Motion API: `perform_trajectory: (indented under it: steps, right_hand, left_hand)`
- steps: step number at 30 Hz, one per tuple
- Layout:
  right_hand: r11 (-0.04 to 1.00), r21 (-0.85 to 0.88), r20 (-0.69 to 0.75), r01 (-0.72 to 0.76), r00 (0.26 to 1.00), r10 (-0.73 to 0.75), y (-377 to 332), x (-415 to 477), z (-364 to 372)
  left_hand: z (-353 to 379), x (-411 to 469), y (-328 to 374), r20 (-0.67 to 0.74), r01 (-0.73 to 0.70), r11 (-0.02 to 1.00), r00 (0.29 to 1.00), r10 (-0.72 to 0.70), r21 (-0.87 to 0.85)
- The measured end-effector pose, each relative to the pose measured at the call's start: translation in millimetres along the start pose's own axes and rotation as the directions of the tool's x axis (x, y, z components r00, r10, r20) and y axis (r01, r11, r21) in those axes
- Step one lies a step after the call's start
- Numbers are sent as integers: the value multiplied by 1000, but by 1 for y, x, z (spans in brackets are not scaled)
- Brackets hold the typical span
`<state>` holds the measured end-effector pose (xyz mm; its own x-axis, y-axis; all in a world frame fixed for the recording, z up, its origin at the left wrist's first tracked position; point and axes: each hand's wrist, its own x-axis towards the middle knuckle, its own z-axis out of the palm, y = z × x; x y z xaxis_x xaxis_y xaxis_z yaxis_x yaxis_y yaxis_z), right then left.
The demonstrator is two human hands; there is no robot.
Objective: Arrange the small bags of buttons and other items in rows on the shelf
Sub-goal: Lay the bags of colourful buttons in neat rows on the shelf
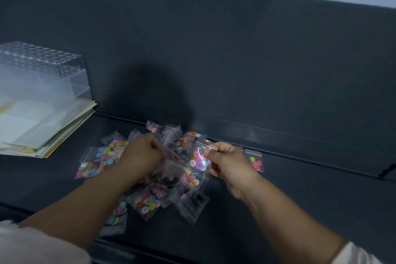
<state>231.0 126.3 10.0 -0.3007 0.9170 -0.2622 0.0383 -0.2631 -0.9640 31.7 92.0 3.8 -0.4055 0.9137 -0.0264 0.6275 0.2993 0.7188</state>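
At the lower middle of the frame, on a dark grey shelf (300, 195), lies one loose heap of small clear plastic zip bags (147, 201), most of them filled with round buttons in mixed bright colours and a few with dark contents. They overlap too much for an exact count; well over a dozen show.

Two hands reach in from the bottom edge. The left hand (139, 154) rests knuckles-up on the middle of the heap with its fingers curled down among the bags; the blur hides whether they grip one. The right hand (227, 163) pinches one clear zip bag of pastel buttons (199, 157) by its red-striped top edge, just above the heap's right side. One single bag of pink and yellow buttons (256, 161) lies apart, just right of that hand.

At the upper left stands one clear acrylic box (42, 70) with rows of round holes in its top, on one stack of papers and folders (42, 130).
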Motion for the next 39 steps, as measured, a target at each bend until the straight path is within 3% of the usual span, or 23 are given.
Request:
perform_trajectory:
  steps: [5,10,16,23,25,28,30,32,36,39]
  right_hand:
    - [1000,-2,-40,-10,999,10,-4,-5,-35]
    - [999,-49,-171,10,985,-19,-4,-9,-93]
    - [991,-124,-311,-44,950,3,10,0,-158]
    - [967,-250,-331,-54,943,-33,29,25,-181]
    - [903,-429,-329,-28,936,-127,30,28,-185]
    - [626,-778,-213,50,917,-338,32,20,-194]
    - [450,-878,-55,163,900,-433,35,14,-198]
    - [334,-912,75,238,897,-435,41,13,-199]
    - [234,-916,203,325,880,-429,50,18,-202]
    - [230,-911,217,342,872,-440,53,20,-206]
  left_hand:
    - [-10,7,38,-137,-87,971,989,57,-223]
    - [16,-5,83,10,-48,860,998,62,-507]
    - [66,-21,108,168,55,839,985,44,-541]
    - [94,-26,118,173,66,872,985,22,-485]
    - [101,-25,117,163,66,878,987,14,-474]
    - [111,-25,117,155,75,875,988,0,-479]
    - [117,-25,119,153,79,875,988,-6,-477]
    - [122,-25,122,154,81,873,988,-6,-481]
    - [130,-26,130,154,78,881,988,-6,-467]
    - [136,-27,135,166,83,887,986,-8,-453]
